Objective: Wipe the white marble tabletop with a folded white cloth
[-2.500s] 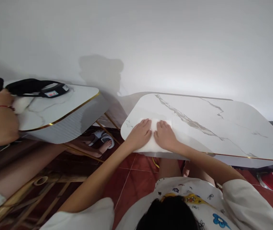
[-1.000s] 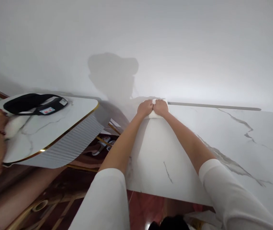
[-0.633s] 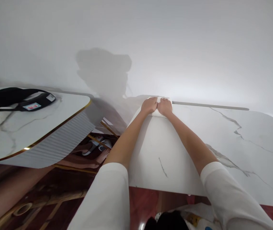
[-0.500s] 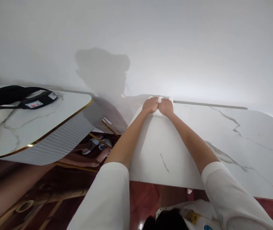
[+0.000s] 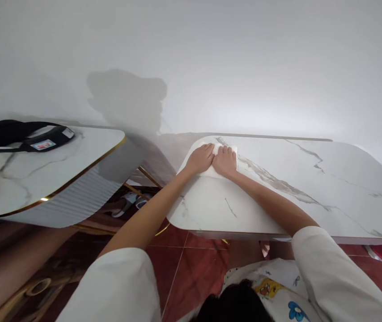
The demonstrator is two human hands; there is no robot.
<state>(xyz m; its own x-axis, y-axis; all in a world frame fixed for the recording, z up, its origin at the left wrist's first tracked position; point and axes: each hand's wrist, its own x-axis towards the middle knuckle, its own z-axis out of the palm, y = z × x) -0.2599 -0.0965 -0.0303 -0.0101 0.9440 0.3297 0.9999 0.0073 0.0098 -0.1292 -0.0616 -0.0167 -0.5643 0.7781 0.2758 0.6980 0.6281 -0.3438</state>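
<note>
My left hand (image 5: 200, 158) and my right hand (image 5: 225, 161) lie side by side, palms down, on a white cloth (image 5: 213, 169) near the far left corner of a white marble-patterned table (image 5: 311, 188). The fingers of both hands are stretched out flat and press on the cloth. Most of the cloth is hidden under the hands; only its edges show around them.
A second marble table (image 5: 60, 165) with a gold rim stands to the left, with a black strap device (image 5: 19, 134) on it. Another person's leg (image 5: 6, 273) and blurred hand are at the left edge. Slippers (image 5: 129, 202) lie on the red tile floor (image 5: 191, 259). A white wall is behind.
My hands drew the cloth back from the table's far edge toward me. The view tilted down, so more floor and my shirt show.
</note>
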